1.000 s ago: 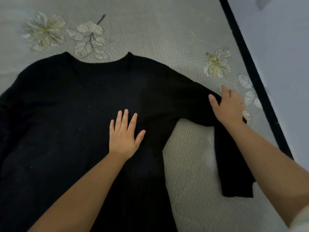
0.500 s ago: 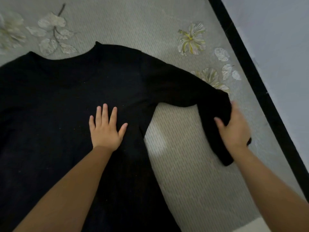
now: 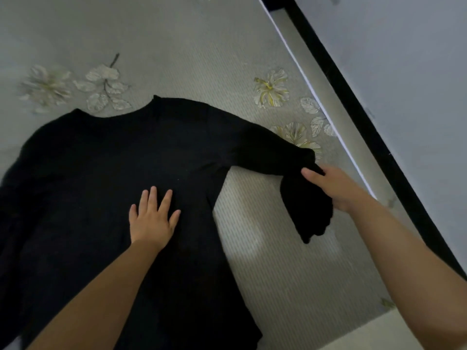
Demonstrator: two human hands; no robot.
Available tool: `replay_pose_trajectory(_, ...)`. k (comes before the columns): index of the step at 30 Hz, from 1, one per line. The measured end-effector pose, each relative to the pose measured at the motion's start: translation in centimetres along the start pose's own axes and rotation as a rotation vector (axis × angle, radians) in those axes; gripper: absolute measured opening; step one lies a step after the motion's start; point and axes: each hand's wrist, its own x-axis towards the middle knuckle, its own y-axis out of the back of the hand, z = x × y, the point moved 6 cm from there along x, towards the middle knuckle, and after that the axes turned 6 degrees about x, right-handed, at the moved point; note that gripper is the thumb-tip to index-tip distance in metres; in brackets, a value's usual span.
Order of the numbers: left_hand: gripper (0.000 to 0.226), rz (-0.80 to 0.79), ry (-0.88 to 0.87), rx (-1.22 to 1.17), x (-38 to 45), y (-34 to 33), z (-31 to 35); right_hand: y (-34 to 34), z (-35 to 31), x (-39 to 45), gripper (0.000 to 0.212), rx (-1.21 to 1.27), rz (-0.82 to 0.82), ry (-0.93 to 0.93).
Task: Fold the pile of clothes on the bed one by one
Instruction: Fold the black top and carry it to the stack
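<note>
A black long-sleeved sweater (image 3: 101,178) lies spread flat on the bed, neck pointing away from me. My left hand (image 3: 153,218) presses flat on its body near the right side seam, fingers straight. My right hand (image 3: 333,188) grips the sweater's right sleeve (image 3: 307,205) near the cuff; the lower sleeve hangs bent down from the hand, lifted off the cover. The sweater's left sleeve runs out of view at the left edge.
The bed cover (image 3: 278,261) is grey-green with embroidered pale flowers (image 3: 271,88) and leaves. The bed's right edge (image 3: 326,104) runs diagonally, with a black strip (image 3: 379,137) and pale floor or wall beyond it.
My right hand slid from the sleeve's elbow down toward the cuff and took hold of it, lifting the lower sleeve. My left hand stayed flat on the sweater's body. The view shifted.
</note>
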Motion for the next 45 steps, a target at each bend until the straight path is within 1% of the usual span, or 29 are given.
replay_pose_trajectory(2, 0.058, -0.007, 0.025, 0.013, -1.2, -0.4, -2.5, -3.1, -2.2, 0.0, 0.010, -0.083, 0.006, 0.103)
replay_pose_trajectory(5, 0.058, 0.001, 0.101, -0.028, -3.2, -1.1, -7.2, -9.7, -6.7, -0.2, 0.020, -0.203, 0.047, 0.326)
replay_pose_trajectory(7, 0.058, 0.013, 0.148, -0.092, -4.5, -1.8, -10.6, -16.0, -9.0, -0.2, 0.020, -0.177, -0.035, 0.417)
replay_pose_trajectory(8, 0.059, 0.012, 0.170, -0.115, -5.3, -2.2, -12.4, -19.5, -9.8, 0.0, 0.028, -0.167, -0.102, 0.424)
replay_pose_trajectory(9, 0.059, 0.018, 0.190, -0.126, -5.9, -2.7, -14.2, -23.2, -10.4, 0.2, 0.042, -0.162, -0.184, 0.405)
replay_pose_trajectory(11, 0.059, 0.052, 0.211, -0.150, -7.0, -3.4, -17.9, -30.5, -10.5, 0.2, 0.068, -0.096, -0.377, 0.283)
replay_pose_trajectory(12, 0.060, 0.062, 0.229, -0.172, -7.5, -3.8, -19.7, -33.8, -10.3, -0.2, 0.071, -0.042, -0.470, 0.208)
replay_pose_trajectory(13, 0.060, 0.073, 0.251, -0.201, -7.8, -4.2, -21.3, -36.3, -9.8, -0.6, 0.067, 0.004, -0.519, 0.151)
replay_pose_trajectory(14, 0.060, 0.075, 0.269, -0.224, -8.0, -4.6, -22.8, -37.9, -9.3, -0.7, 0.061, 0.030, -0.509, 0.127)
replay_pose_trajectory(15, 0.060, 0.068, 0.280, -0.250, -8.0, -5.0, -24.1, -38.7, -8.5, -0.5, 0.056, 0.039, -0.455, 0.124)
replay_pose_trajectory(16, 0.059, 0.076, 0.277, -0.277, -7.9, -5.3, -25.2, -38.8, -7.7, -0.2, 0.052, 0.002, -0.381, 0.133)
replay_pose_trajectory(17, 0.058, 0.112, 0.258, -0.300, -7.4, -5.4, -25.9, -38.5, -6.9, 0.2, 0.047, -0.099, -0.307, 0.149)
replay_pose_trajectory(18, 0.057, 0.160, 0.215, -0.320, -6.7, -5.4, -26.3, -38.0, -6.2, 0.5, 0.042, -0.252, -0.243, 0.169)
replay_pose_trajectory(19, 0.058, 0.161, 0.162, -0.340, -5.9, -5.4, -26.4, -37.4, -5.5, 0.9, 0.040, -0.411, -0.194, 0.184)
replay_pose_trajectory(21, 0.060, 0.206, 0.109, -0.357, -4.0, -4.8, -26.0, -35.7, -4.6, 1.8, 0.040, -0.626, -0.126, 0.209)
replay_pose_trajectory(25, 0.071, 0.304, 0.003, -0.384, -0.3, -2.5, -23.2, -32.5, -4.8, 3.3, 0.046, -0.884, 0.052, 0.372)
replay_pose_trajectory(27, 0.063, 0.252, -0.022, -0.297, 1.5, -2.7, -22.3, -31.6, -4.8, 4.2, 0.050, -1.012, 0.117, 0.443)
replay_pose_trajectory(30, 0.042, 0.280, -0.102, -0.236, 3.0, -2.5, -22.8, -30.9, -5.4, 5.9, 0.054, -1.197, 0.162, 0.511)
replay_pose_trajectory(32, 0.037, 0.385, -0.175, -0.328, 3.6, -2.0, -23.6, -30.8, -6.3, 7.0, 0.056, -1.220, 0.190, 0.601)
replay_pose_trajectory(34, 0.022, 0.347, -0.243, -0.735, 3.7, -0.3, -24.5, -30.8, -7.3, 8.7, 0.056, -1.256, 0.200, 0.610)
replay_pose_trajectory(35, 0.017, 0.302, -0.205, -0.932, 3.9, 0.6, -25.3, -30.7, -7.7, 9.7, 0.052, -1.301, 0.194, 0.578)
replay_pose_trajectory(36, 0.018, 0.280, -0.135, -1.060, 4.3, 1.5, -26.2, -30.6, -8.1, 10.6, 0.045, -1.341, 0.187, 0.550)
replay_pose_trajectory(37, 0.019, 0.269, -0.060, -1.158, 4.9, 1.8, -27.3, -30.6, -8.8, 11.4, 0.036, -1.345, 0.181, 0.541)
replay_pose_trajectory(39, 0.018, 0.245, 0.106, -1.261, 6.7, 1.9, -29.7, -30.7, -10.7, 12.4, 0.027, -1.223, 0.219, 0.586)
replay_pose_trajectory(41, 0.033, 0.177, 0.257, -1.273, 8.8, 1.5, -31.7, -31.0, -13.1, 12.6, 0.024, -1.047, 0.292, 0.667)
replay_pose_trajectory(42, 0.042, 0.147, 0.319, -1.229, 9.8, 1.3, -32.4, -31.5, -14.3, 12.5, 0.022, -0.966, 0.306, 0.725)
replay_pose_trajectory(43, 0.051, 0.146, 0.375, -1.152, 10.6, 1.4, -32.9, -32.2, -15.1, 12.7, 0.026, -0.903, 0.286, 0.756)
replay_pose_trajectory(44, 0.057, 0.177, 0.423, -1.057, 11.1, 1.7, -33.1, -33.0, -15.4, 13.1, 0.037, -0.871, 0.219, 0.739)
replay_pose_trajectory(45, 0.062, 0.231, 0.456, -0.981, 11.2, 2.2, -33.1, -33.8, -15.0, 13.8, 0.048, -0.880, 0.141, 0.673)
